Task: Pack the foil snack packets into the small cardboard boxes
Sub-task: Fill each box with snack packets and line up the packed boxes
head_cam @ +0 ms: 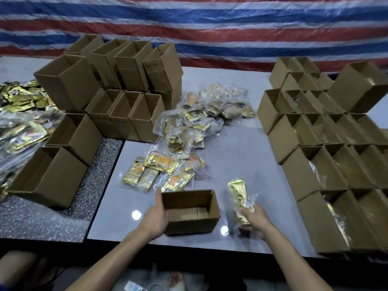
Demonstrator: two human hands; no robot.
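Note:
An open, empty small cardboard box (190,211) sits near the table's front edge. My left hand (155,217) grips its left end, thumb along the rim. To the right of the box, my right hand (255,219) holds a bundle of gold foil packets (238,195) wrapped in clear plastic, tilted up just off the table. A loose heap of bagged foil packets (189,141) lies in the table's middle, beyond the box.
Empty open boxes (117,87) are stacked at the back left, with two more boxes (63,162) in front of them. Rows of boxes holding packets (336,156) fill the right side. More foil packets (21,114) pile at the far left. A striped tarp hangs behind.

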